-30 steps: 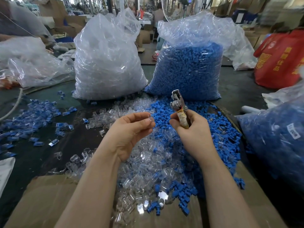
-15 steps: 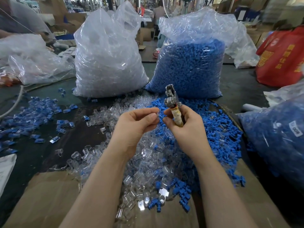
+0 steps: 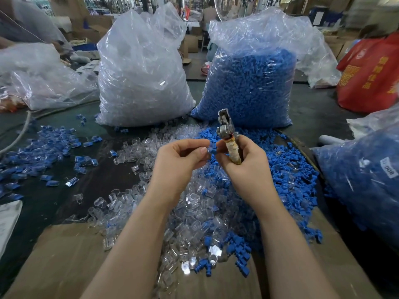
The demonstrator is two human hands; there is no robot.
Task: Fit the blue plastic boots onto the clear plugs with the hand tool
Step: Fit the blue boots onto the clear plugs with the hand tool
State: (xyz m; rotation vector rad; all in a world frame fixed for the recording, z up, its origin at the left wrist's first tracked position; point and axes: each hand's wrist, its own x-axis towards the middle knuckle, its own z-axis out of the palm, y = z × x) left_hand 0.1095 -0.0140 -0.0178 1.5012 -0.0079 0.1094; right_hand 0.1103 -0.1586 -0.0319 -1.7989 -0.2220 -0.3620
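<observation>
My right hand [image 3: 241, 162] grips the hand tool [image 3: 229, 138] by its tape-wrapped handle, metal head pointing up. My left hand [image 3: 181, 158] is raised beside it and pinches a small blue boot [image 3: 212, 151] at its fingertips, which meet the right hand's fingertips. Whether a clear plug is also held I cannot tell. Below both hands lies a loose heap of clear plugs [image 3: 190, 203] mixed with blue boots [image 3: 287, 169] on the dark table [image 3: 43, 203].
A big bag of clear plugs [image 3: 140, 78] and a big bag of blue boots [image 3: 248, 83] stand at the back. Finished blue pieces [image 3: 38, 152] lie scattered left. Another blue-filled bag [image 3: 364, 182] sits right, a red bag [image 3: 371, 72] behind it. Cardboard [image 3: 64, 260] covers the near edge.
Both hands came together at the fingertips. A blue boot now shows between them, where earlier my left fingers pinched something small and clear. The tool tilted slightly left.
</observation>
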